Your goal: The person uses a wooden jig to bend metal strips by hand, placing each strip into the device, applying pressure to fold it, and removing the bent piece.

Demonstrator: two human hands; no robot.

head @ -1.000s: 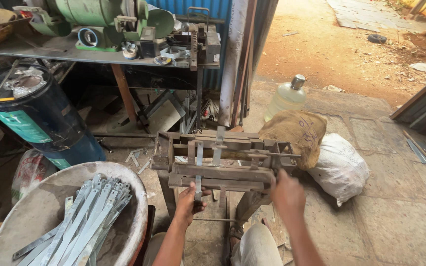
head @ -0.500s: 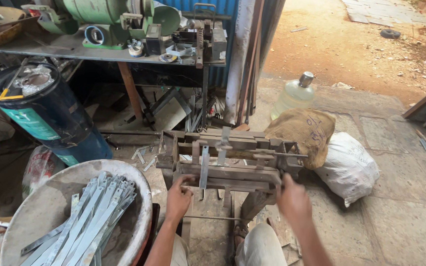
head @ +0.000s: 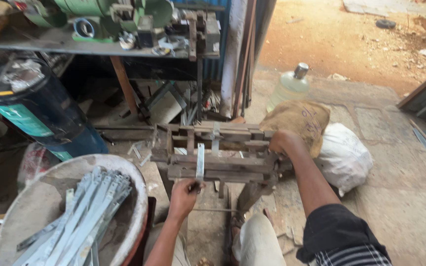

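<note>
A rusty metal bending jig (head: 223,152) stands on the floor in front of me. My left hand (head: 184,193) grips the near end of a flat grey metal strip (head: 200,163) that stands upright through the jig's front bars. My right hand (head: 283,142) is closed on the jig's right end, at its upper bar or lever. A second strip (head: 216,139) lies across the jig's top. My knee (head: 257,236) is below the jig.
A round pan (head: 124,172) at lower left holds several flat metal strips (head: 82,216). A dark blue drum (head: 40,111) stands behind it. A workbench (head: 94,42) carries green machinery. A burlap sack (head: 299,120), white bag (head: 343,157) and plastic jug (head: 289,86) sit right of the jig.
My right hand rose from the jig's lower right edge to its upper right end. My left hand dropped slightly and now holds the strip's lower end. The view shifted closer.
</note>
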